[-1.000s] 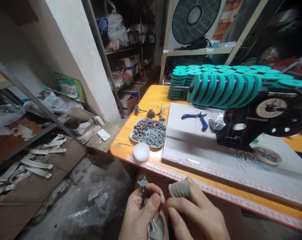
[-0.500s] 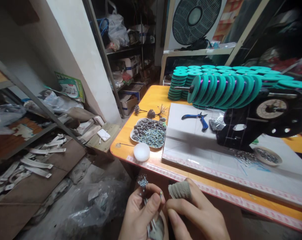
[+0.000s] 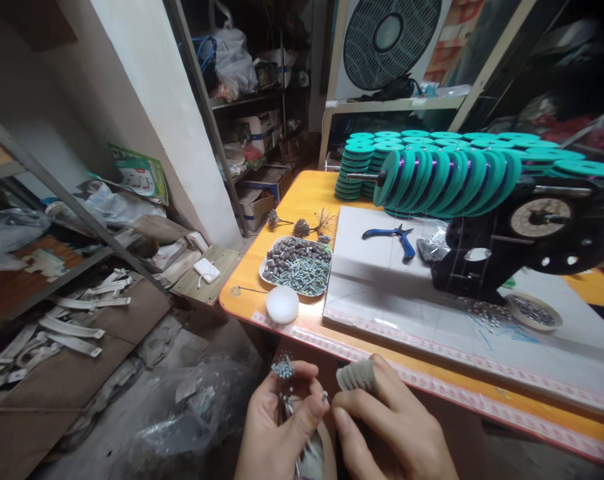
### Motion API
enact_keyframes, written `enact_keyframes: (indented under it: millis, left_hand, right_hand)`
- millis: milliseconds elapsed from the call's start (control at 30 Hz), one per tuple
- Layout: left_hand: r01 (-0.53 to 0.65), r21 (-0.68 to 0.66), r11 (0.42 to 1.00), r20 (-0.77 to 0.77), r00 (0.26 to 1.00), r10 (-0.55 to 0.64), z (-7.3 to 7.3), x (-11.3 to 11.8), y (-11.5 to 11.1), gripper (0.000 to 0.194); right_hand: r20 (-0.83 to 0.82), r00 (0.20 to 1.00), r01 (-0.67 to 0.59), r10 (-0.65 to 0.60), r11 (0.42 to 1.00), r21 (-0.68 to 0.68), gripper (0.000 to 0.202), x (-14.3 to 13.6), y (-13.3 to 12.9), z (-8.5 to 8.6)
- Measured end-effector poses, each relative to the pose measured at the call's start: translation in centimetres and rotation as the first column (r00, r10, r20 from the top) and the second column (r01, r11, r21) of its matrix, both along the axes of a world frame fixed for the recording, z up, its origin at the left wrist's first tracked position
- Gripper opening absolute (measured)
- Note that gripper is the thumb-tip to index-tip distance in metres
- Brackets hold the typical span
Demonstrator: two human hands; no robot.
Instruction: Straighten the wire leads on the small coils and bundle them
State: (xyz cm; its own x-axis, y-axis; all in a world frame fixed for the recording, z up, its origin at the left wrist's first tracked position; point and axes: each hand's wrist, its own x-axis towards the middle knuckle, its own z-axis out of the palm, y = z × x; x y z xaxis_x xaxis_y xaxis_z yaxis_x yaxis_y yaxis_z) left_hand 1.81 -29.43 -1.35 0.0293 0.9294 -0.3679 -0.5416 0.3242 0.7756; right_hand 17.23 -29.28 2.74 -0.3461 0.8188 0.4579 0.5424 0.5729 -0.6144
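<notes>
My left hand (image 3: 277,427) is closed round a bundle of thin stems (image 3: 283,368) with small blue-grey heads that stick up above the fingers. Between its thumb and index fingertips shows a tiny pale piece (image 3: 325,396), too small to name. Close by on the right, my right hand (image 3: 397,427) is closed in a pinch, thumb against index finger; what it grips, if anything, cannot be made out. Grey-green wrapping (image 3: 357,377) covers one of its fingers. Both hands are in front of the table edge, below the orange tabletop (image 3: 247,267).
A white tray (image 3: 261,272) holds grey-brown cylinders and slim blue-green pieces, beside a white round dome (image 3: 283,305). On the grey board (image 3: 382,293) lie blue pliers (image 3: 389,237) and a small dish (image 3: 552,321) of bits. A black machine (image 3: 467,267) carries green spools (image 3: 447,180).
The left index finger has lifted a little and the tiny piece sits slightly lower and more to the right. The bundle has shifted slightly left. The right hand has hardly moved.
</notes>
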Motion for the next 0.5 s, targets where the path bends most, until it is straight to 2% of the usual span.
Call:
enact_keyframes:
  millis: [133,267,333,433,500]
  left_hand:
    - [0.041,0.004,0.999,-0.063,0.997,-0.04,0.2,-0.3,-0.2,0.036]
    - [-0.009,0.042,0.999,-0.221,0.975,0.018,0.5,-0.5,-0.3,0.036]
    - [0.018,0.099,0.995,-0.279,0.96,0.01,0.6,-0.6,-0.2,0.029]
    - [0.12,0.219,0.968,-0.297,0.953,-0.051,0.9,-0.7,0.2,0.019]
    - [0.134,0.296,0.946,-0.318,0.947,-0.034,1.1,-0.8,0.5,0.016]
  right_hand:
    - [0.072,0.996,0.055,-0.053,0.998,-0.024,0.024,-0.1,0.0,0.3]
    - [0.053,0.998,0.023,-0.022,0.999,-0.033,0.026,-0.1,0.3,0.6]
    - [-0.016,1.0,0.015,-0.016,0.998,-0.064,0.022,0.1,0.5,0.4]
    - [-0.1,0.995,-0.022,0.008,0.99,-0.139,0.016,0.3,0.5,-0.3]
    - [-0.121,0.993,-0.037,0.014,0.981,-0.19,0.016,0.4,0.4,-0.7]
